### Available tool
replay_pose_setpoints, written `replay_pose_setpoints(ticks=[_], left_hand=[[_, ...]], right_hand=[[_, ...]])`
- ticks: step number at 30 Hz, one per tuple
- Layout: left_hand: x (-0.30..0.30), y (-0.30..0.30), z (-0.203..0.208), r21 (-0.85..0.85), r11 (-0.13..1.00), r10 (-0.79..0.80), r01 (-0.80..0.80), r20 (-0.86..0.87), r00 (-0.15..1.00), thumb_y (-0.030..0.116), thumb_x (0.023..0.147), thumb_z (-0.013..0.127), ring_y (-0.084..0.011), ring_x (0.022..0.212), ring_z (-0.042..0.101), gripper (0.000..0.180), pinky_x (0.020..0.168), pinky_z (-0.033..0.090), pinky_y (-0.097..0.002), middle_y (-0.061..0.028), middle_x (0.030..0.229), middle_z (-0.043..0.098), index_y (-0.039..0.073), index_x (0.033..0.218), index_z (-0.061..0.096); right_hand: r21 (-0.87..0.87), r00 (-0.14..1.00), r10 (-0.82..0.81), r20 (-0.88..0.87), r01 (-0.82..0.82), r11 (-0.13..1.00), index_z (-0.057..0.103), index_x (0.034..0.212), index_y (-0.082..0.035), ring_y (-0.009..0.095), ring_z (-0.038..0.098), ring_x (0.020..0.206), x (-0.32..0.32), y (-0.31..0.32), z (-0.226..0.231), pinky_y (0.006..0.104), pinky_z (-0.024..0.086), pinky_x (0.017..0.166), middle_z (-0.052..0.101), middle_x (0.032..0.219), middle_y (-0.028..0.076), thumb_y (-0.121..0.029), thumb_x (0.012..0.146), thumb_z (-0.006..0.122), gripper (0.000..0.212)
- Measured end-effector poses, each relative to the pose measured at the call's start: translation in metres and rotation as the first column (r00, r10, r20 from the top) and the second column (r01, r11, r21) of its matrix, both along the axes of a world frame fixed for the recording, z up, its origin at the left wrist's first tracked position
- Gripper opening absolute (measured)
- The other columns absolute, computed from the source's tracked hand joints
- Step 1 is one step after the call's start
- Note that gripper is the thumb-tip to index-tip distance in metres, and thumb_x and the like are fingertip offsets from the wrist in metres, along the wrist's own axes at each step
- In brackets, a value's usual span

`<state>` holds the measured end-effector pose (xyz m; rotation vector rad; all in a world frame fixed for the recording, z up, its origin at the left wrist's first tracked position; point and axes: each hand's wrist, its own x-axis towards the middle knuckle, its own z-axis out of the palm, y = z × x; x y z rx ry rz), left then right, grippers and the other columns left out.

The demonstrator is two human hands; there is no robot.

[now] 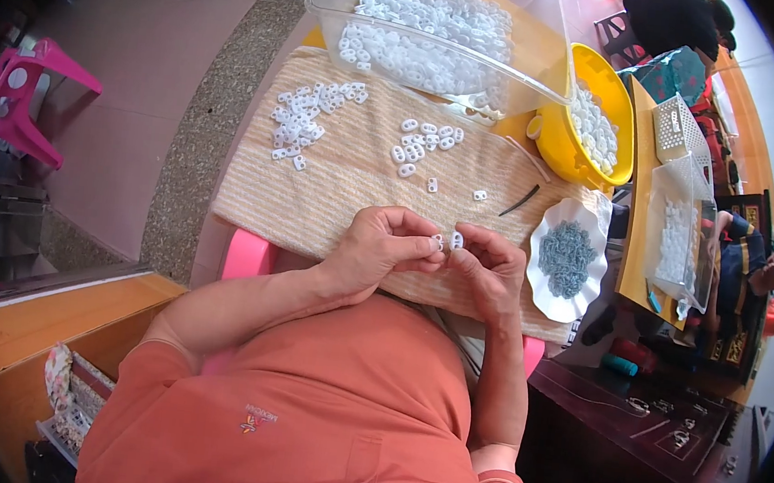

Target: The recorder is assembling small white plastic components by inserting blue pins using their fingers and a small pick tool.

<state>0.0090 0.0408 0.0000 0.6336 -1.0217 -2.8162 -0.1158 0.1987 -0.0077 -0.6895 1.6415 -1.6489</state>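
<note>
Pinching a small white piece (440, 243) between thumb and finger, the left hand (375, 246) faces the right hand (491, 268), which grips a white, two-holed oval (457, 240) just beside it, over the striped cloth (365, 174). Both pieces look light, stiff, perhaps slippery, best held by their rims; the cloth seems soft, ribbed.
</note>
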Motion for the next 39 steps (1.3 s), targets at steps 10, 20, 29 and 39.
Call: replay_pose_setpoints(ticks=[10,20,29,39], left_hand=[[0.0002,0.0003,-0.0007,0.0,1.0,0.002,-0.002,-0.008,1.0,0.0,0.085,0.064,-0.0159,0.079,0.067,0.015,0.073,0.057,-0.0248,-0.0113,0.09,0.066,-0.005,0.098,0.061],[-0.0002,0.0006,-0.0029,-0.006,1.0,-0.009,0.009,-0.008,1.0,0.001,0.085,0.065,-0.0156,0.079,0.067,0.015,0.073,0.057,-0.0249,-0.0113,0.09,0.066,-0.005,0.098,0.06],[-0.0003,0.001,-0.0037,-0.032,0.999,-0.025,0.024,-0.03,0.999,0.002,0.086,0.065,-0.0136,0.079,0.065,0.015,0.073,0.056,-0.0242,-0.0095,0.089,0.066,-0.004,0.099,0.062],[0.0,0.0022,-0.0023,-0.035,0.999,-0.029,0.028,-0.01,1.0,0.003,0.086,0.065,-0.0124,0.078,0.064,0.015,0.072,0.055,-0.0231,-0.0083,0.087,0.066,-0.004,0.099,0.064]], right_hand=[[-0.036,1.0,0.006,0.025,-0.005,0.999,0.06,0.114,0.006,0.015,0.065,0.085,0.0,0.0,-0.0016,0.0267,0.053,0.075,0.067,0.097,0.011,0.002,0.085,0.066,0.031],[-0.067,0.999,0.024,0.023,-0.023,0.998,0.062,0.111,0.005,0.015,0.064,0.089,0.0015,-0.0018,0.0021,0.0261,0.052,0.078,0.065,0.1,0.009,0.003,0.083,0.067,0.029],[-0.051,0.998,0.044,-0.054,-0.047,0.998,0.063,0.111,0.004,0.015,0.063,0.089,-0.0002,-0.0012,-0.0004,0.0258,0.052,0.078,0.064,0.1,0.01,0.006,0.083,0.066,0.029],[-0.036,0.997,0.063,-0.052,-0.064,0.997,0.063,0.112,0.003,0.016,0.063,0.088,0.0009,-0.0013,0.0009,0.0262,0.052,0.077,0.064,0.098,0.01,0.006,0.082,0.066,0.03]])
